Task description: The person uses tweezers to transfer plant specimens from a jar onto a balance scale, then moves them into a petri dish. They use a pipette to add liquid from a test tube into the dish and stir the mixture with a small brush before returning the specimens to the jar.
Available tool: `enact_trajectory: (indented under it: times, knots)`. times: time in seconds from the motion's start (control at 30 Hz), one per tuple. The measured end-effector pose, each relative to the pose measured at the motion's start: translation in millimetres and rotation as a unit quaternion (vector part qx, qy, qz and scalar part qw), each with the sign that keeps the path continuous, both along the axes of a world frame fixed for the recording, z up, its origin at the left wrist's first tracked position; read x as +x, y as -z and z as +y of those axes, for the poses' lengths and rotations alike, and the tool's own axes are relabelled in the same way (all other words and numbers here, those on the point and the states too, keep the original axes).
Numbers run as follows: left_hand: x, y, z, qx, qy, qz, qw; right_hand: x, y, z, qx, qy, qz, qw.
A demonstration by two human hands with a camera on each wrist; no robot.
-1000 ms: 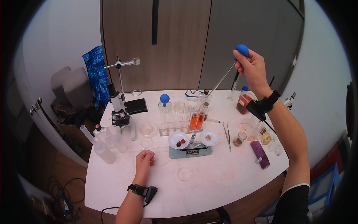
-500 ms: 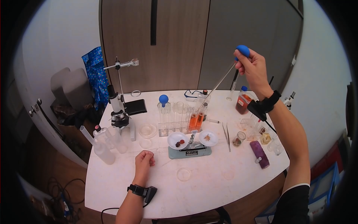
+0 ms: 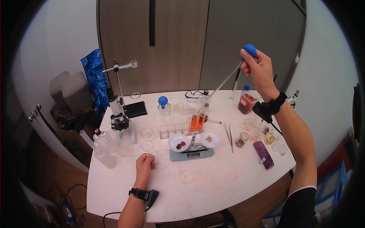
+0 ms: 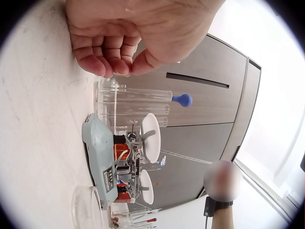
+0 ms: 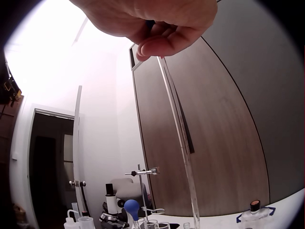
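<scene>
Raised at the upper right, my right hand (image 3: 258, 72) pinches the blue rubber bulb (image 3: 249, 49) of a long glass pipette (image 3: 225, 83). The pipette slants down left, its lower end at the tubes of orange liquid (image 3: 194, 122); whether it is inside one I cannot tell. In the right wrist view the pipette (image 5: 180, 124) hangs below the fingers. My left hand (image 3: 145, 166) rests on the table left of the balance (image 3: 192, 154), fingers loosely curled, nothing visible in them. The left wrist view shows this hand (image 4: 128, 38) near the tube rack.
The balance's white pans hold dark red bits and pale dried bits. A microscope (image 3: 118, 117) and plastic bottles (image 3: 104, 156) stand left; tweezers (image 3: 229, 138), a small jar (image 3: 241, 140) and a purple roll (image 3: 263, 154) lie right. An empty dish (image 3: 186, 177) sits in front.
The head view has shifted slightly, so the table items appear a little further left. Both hands keep nearly the same pose, the right still gripping the bulb.
</scene>
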State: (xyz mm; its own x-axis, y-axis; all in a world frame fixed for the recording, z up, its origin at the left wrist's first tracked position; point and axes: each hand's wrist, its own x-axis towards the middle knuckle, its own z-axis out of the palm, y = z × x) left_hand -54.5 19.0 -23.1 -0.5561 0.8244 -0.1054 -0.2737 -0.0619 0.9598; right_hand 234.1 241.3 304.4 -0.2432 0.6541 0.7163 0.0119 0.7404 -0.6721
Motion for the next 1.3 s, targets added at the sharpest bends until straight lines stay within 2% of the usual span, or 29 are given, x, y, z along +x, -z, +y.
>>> enact_trajectory:
  times: [0.6, 0.83, 0.93, 1.3]
  knots:
    - [1, -1, -1, -0.007, 0.009, 0.01, 1.0, 2, 5, 2, -0.01, -0.009, 0.004, 1.0]
    - [3, -5, -1, 0.0, 0.005, -0.004, 1.0, 16, 13, 3, -0.026, 0.002, 0.042, 0.999]
    - [3, -6, -2, 0.0, 0.008, -0.003, 1.0, 26, 21, 7, -0.03, 0.024, 0.074, 0.997]
    - [3, -7, -3, -0.007, 0.007, 0.004, 1.0, 92, 59, 11, -0.114, -0.009, 0.263, 0.958]
